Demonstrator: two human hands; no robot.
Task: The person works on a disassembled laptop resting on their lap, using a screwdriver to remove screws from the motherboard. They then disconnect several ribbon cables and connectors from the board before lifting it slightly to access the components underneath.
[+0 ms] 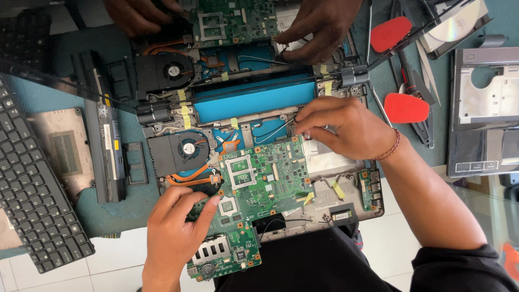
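Left hand (175,230): lower left of the frame, palm down on the near left corner of the green motherboard (254,186), fingers close together and curled over the board's edge, pressing rather than clamped round anything.
Right hand (340,130): centre right, fingertips bunched together, pinching at a thin grey cable (274,131) where the board meets the silver metal plate (323,161); a red thread bracelet (393,146) sits on the wrist.
Motherboard: centre of the frame, lying in an opened laptop base, with a black cooling fan (186,148) and copper heat pipes at its left.
Second laptop: upper centre, also opened, its blue strip (254,100) just above the right hand; another person's two hands (319,27) work on it at the top edge.
Left side: a loose black keyboard (32,189) and a long battery (105,146) on the teal mat.
Right side: two red pry tools (405,107), tweezers, and an optical drive (454,24) at upper right.
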